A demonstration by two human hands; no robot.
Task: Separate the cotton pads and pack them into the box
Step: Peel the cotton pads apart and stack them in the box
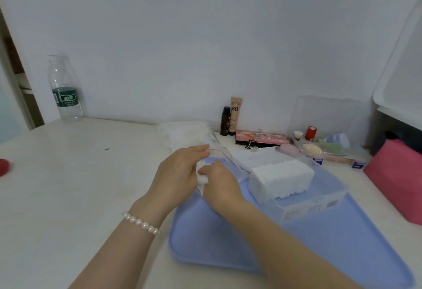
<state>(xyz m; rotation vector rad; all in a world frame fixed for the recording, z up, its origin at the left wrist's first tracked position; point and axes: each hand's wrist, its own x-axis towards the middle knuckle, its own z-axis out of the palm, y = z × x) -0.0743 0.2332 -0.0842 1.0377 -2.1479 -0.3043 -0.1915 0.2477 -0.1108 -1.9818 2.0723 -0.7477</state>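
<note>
At the back of the worktop (68, 174), a tan tube (235, 115) says "BB". The left hand (178, 174) pinches a clear bag (225, 159). The right hand (220, 183) pinches cotton pads (202, 178). More pads (282, 180) sit in the box (328, 197) just beside.

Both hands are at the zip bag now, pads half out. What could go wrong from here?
1. The right hand pinches a few pads at the mouth of the bag, which the left hand holds open; loose ones could spill onto the tray or table.
2. The box already holds a stack, so more pads may topple it.
</note>
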